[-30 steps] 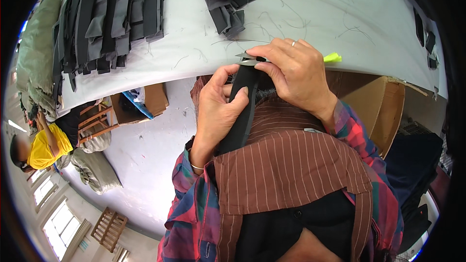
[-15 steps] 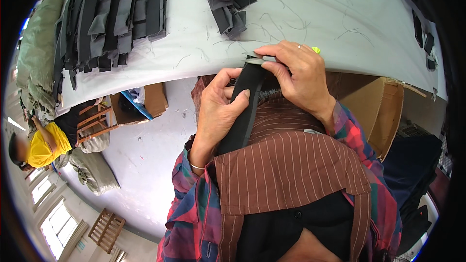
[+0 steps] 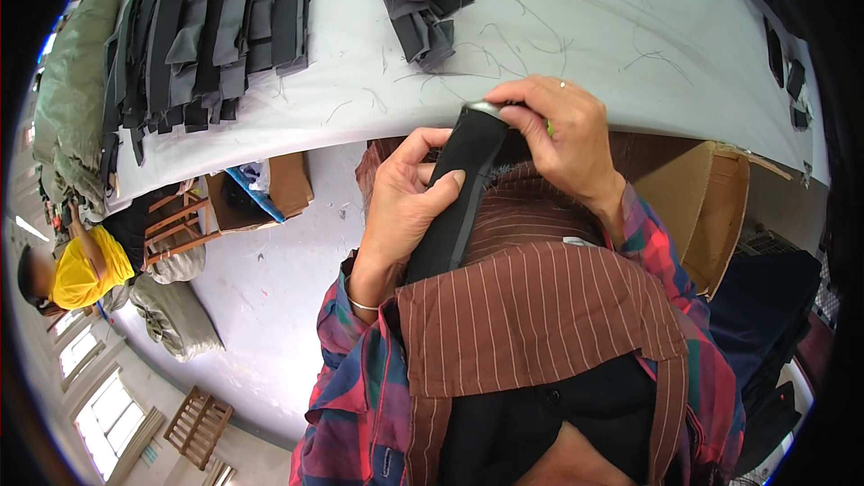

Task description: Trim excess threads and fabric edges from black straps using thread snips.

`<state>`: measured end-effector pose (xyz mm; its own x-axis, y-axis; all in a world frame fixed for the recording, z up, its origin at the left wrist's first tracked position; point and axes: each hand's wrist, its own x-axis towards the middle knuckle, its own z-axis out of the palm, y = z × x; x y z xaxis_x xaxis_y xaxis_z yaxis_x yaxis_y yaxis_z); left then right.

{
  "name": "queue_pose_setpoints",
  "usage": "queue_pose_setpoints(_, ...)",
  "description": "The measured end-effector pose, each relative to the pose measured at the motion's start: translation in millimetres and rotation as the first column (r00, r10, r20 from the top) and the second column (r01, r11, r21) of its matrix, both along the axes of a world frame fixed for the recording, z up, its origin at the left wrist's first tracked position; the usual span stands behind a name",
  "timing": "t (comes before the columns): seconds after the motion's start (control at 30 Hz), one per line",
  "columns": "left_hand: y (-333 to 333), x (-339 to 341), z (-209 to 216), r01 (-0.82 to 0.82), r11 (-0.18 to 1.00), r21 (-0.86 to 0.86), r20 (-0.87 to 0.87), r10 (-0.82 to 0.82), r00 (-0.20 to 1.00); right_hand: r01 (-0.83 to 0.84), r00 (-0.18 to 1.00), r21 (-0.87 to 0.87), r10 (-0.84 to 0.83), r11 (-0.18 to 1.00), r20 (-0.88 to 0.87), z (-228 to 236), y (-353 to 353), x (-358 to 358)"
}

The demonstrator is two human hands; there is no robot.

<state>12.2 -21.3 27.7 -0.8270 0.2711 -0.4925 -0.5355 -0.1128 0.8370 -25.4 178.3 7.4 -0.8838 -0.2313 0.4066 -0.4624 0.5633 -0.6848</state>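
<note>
A long black fabric strip (image 3: 461, 166) slants across my lap, its upper end by the table's edge. My left hand (image 3: 405, 198) is closed around the strip, thumb pressed on its face and fingers behind. At the strip's top end, my right hand (image 3: 567, 130) is closed on small metal thread snips (image 3: 486, 108). Only their silvery blades and a bit of green show; the fingers hide the remainder. The blades lie against or just over the strip's top edge; I cannot tell whether they touch it.
A white-covered table (image 3: 351, 112) carries a row of dark strips (image 3: 207, 36), a heap of strips (image 3: 418, 0) and loose threads. Cardboard boxes (image 3: 706, 216) stand under it at right. A person in yellow (image 3: 90, 270) is at far left, near a wooden stool (image 3: 180, 220).
My right hand has turned, and the snips' blades now sit across the strip's top end instead of pointing left over it. My left hand's grip looks the same.
</note>
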Motion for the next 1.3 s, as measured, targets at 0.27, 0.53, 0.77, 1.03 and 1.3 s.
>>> queue_pose_setpoints(0.27,-3.6,-2.0,1.3,-0.007,0.999,0.033,0.056,0.005,0.998,-0.079,0.994,-0.061,0.083,0.995,0.07,14.7,16.9,-5.3)
queue_pose_setpoints(0.53,-2.1,-2.7,0.5,-0.001,1.0,0.031,0.054,-0.001,0.999,-0.109,0.994,0.058,0.11,0.992,-0.003,11.2,8.5,-10.4)
queue_pose_setpoints(0.77,-3.0,-2.3,-1.7,0.009,1.0,0.022,0.044,-0.01,0.999,-0.119,0.991,-0.024,0.121,0.993,0.063,5.8,7.8,-11.5)
queue_pose_setpoints(1.03,-5.0,-2.9,-1.4,0.021,1.0,0.019,0.053,-0.022,0.998,-0.125,0.989,-0.049,0.129,0.991,0.074,6.2,3.8,-12.9)
queue_pose_setpoints(1.3,-3.7,-0.6,1.5,0.036,0.999,0.041,0.054,-0.038,0.998,-0.083,0.994,-0.052,0.087,0.995,0.067,0.3,5.6,-13.3)
